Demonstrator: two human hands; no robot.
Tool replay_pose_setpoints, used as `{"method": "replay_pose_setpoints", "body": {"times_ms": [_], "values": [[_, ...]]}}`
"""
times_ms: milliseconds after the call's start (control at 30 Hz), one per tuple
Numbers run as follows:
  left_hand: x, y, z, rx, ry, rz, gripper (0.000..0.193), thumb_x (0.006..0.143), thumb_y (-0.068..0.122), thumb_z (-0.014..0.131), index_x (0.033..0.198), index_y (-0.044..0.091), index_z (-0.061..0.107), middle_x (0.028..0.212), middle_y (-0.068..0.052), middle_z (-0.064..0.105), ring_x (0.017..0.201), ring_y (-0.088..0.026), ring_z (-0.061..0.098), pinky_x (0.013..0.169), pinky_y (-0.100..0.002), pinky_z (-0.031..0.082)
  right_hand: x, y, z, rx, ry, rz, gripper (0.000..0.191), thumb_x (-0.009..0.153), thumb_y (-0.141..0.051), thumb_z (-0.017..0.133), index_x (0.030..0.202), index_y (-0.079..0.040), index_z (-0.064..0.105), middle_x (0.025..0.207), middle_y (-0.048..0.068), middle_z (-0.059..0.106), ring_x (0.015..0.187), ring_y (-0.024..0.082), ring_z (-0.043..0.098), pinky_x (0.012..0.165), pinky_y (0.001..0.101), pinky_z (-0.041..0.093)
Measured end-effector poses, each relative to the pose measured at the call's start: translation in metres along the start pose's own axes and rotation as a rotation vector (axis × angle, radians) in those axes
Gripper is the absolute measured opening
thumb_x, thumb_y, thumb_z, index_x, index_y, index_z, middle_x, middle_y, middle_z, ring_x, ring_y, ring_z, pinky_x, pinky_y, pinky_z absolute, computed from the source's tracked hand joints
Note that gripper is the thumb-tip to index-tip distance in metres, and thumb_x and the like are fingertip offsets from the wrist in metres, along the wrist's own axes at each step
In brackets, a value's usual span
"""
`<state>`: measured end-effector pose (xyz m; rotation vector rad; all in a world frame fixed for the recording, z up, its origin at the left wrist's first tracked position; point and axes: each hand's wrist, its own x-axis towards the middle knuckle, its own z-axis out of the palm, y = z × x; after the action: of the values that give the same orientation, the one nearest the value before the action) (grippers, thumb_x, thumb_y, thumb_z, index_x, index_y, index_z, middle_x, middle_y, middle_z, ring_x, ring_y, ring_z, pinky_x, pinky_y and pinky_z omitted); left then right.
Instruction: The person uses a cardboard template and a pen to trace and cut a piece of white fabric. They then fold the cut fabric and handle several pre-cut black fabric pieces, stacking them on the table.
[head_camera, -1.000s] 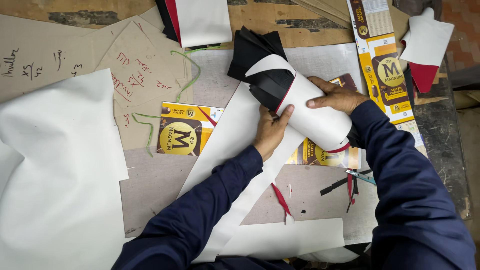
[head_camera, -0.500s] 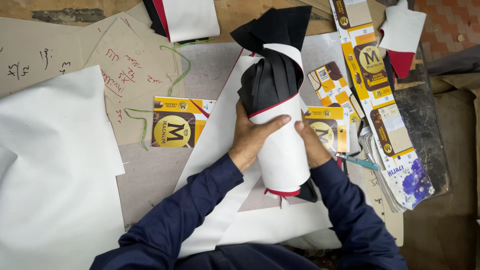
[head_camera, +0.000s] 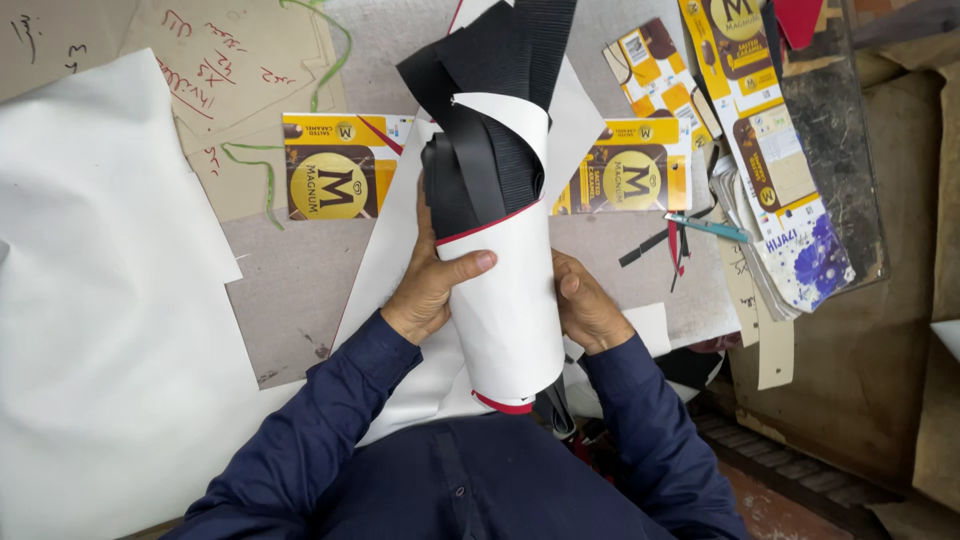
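Both hands grip a rolled bundle (head_camera: 505, 300) held upright over the near edge of the table (head_camera: 290, 290), directly in front of the person's chest. The bundle consists of a white outer sheet with a red lining visible at its upper and lower edges, wrapped around black sheet material (head_camera: 490, 110) that fans out of the top. The left hand (head_camera: 432, 285) is closed around the left side of the roll, thumb laid across its front. The right hand (head_camera: 588, 305) is closed against the right side, thumb pressed to the white surface; its fingers are hidden behind the roll. A long white sheet (head_camera: 385, 260) lies on the table under the left hand. A larger white sheet (head_camera: 110, 330) covers the table to the left. Yellow printed cartons (head_camera: 335, 165) lie flat beyond the roll, on both sides of it. Black and red offcuts (head_camera: 660, 245) rest just right of the roll, beside a stack of printed card (head_camera: 790, 240).
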<state>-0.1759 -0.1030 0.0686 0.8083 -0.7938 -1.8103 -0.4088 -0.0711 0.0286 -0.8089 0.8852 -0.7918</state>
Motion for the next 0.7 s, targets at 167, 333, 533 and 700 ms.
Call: {"method": "replay_pose_setpoints", "body": {"times_ms": [167,333,533,700], "values": [[-0.026,-0.016,0.012,0.043,0.061,0.034,0.142,0.073,0.010,0.084,0.156,0.026,-0.030,0.161,-0.020,0.028,0.149,-0.036,0.036,0.117,-0.049,0.042,-0.025,-0.012,0.047,-0.295,0.134,-0.022,0.128,0.064,-0.061,0.088,0.156,0.000,0.023,0.147,0.024,0.048,0.139,0.037,0.047,0.112,0.0461,0.043],[-0.032,-0.030,0.031,0.103,0.151,-0.056,0.139,0.074,0.008,0.083,0.158,0.018,-0.027,0.157,-0.026,0.032,0.145,-0.037,0.043,0.113,-0.046,0.048,-0.036,-0.007,0.053,-0.440,0.228,-0.095,0.112,0.076,-0.053,0.080,0.158,0.002,0.028,0.148,0.027,0.051,0.141,0.039,0.050,0.113,0.0479,0.046],[-0.020,-0.037,0.053,0.226,0.127,-0.043,0.139,0.078,0.014,0.087,0.158,0.016,-0.027,0.155,-0.031,0.031,0.148,-0.040,0.039,0.116,-0.045,0.046,-0.056,-0.026,0.029,-0.569,0.297,-0.218,0.100,0.078,-0.048,0.078,0.153,0.005,0.038,0.137,0.030,0.061,0.130,0.040,0.062,0.109,0.0496,0.053],[-0.010,-0.041,0.062,0.254,0.083,-0.018,0.139,0.076,0.021,0.086,0.154,0.014,-0.029,0.152,-0.028,0.027,0.140,-0.041,0.044,0.097,-0.046,0.058,-0.051,-0.043,0.002,-0.539,0.284,-0.270,0.091,0.082,-0.045,0.077,0.147,0.007,0.042,0.128,0.028,0.065,0.118,0.037,0.070,0.099,0.0439,0.059]]}}
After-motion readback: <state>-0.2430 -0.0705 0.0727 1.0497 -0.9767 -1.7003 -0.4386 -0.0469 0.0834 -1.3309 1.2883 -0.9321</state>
